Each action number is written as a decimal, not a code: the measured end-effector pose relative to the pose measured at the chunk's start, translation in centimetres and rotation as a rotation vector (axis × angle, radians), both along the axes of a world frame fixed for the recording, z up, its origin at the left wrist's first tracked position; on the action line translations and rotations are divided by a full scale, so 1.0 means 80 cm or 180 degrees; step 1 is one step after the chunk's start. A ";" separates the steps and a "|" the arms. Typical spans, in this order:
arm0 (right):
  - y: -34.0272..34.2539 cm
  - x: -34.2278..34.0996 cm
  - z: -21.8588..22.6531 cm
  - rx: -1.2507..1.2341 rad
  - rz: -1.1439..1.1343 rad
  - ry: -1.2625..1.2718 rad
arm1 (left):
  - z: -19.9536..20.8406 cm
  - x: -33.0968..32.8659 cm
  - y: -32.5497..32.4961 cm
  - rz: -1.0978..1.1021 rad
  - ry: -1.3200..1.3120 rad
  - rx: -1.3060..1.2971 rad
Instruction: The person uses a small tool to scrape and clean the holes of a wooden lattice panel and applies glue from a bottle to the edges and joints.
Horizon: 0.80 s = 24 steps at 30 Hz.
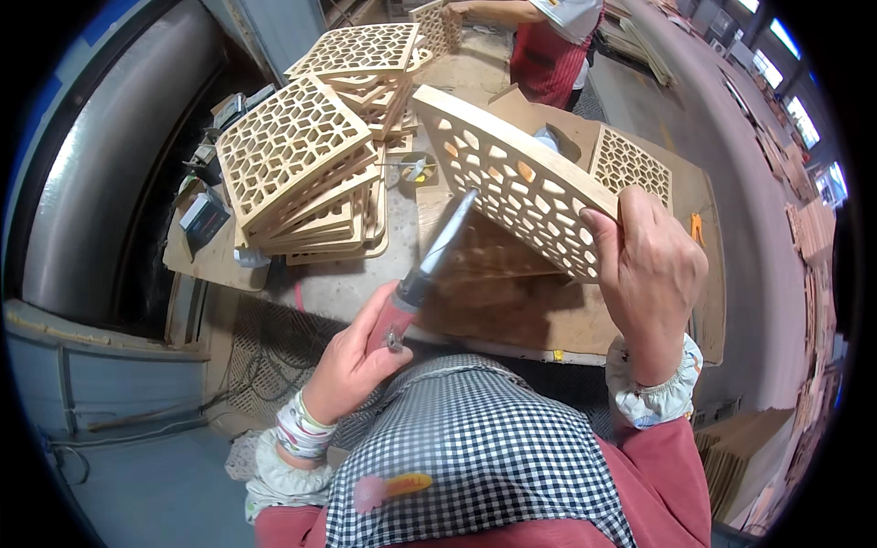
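Observation:
My right hand (647,260) grips the edge of a pale wooden lattice panel (516,187), thumb on the pierced face and fingers over the rim. The panel is held tilted up above the workbench (521,320). In my left hand (361,352) is a red-handled tool (448,239) with a dark collar and a long, narrow, pale tip; its exact kind is unclear. The tip reaches up to the panel's face, touching or very near one of the holes. A small metal fitting sits on the handle by my left thumb.
Stacked lattice panels (292,151) stand at the left of the bench, with another stack (361,55) behind. A single panel (632,164) lies at the right, near an orange tool (697,228). A yellow-and-black round item (420,171) sits mid-bench. Across from me, a co-worker in a red apron (548,64) handles a panel.

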State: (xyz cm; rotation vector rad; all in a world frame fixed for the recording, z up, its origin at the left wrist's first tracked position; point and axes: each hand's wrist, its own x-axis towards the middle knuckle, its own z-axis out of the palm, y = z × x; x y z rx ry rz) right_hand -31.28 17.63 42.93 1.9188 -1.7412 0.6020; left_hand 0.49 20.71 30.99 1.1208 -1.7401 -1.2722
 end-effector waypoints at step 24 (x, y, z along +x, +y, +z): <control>0.015 -0.018 -0.009 -0.0087 0.0339 0.0184 | 0.035 -0.078 -0.020 0.0666 -0.0433 0.0052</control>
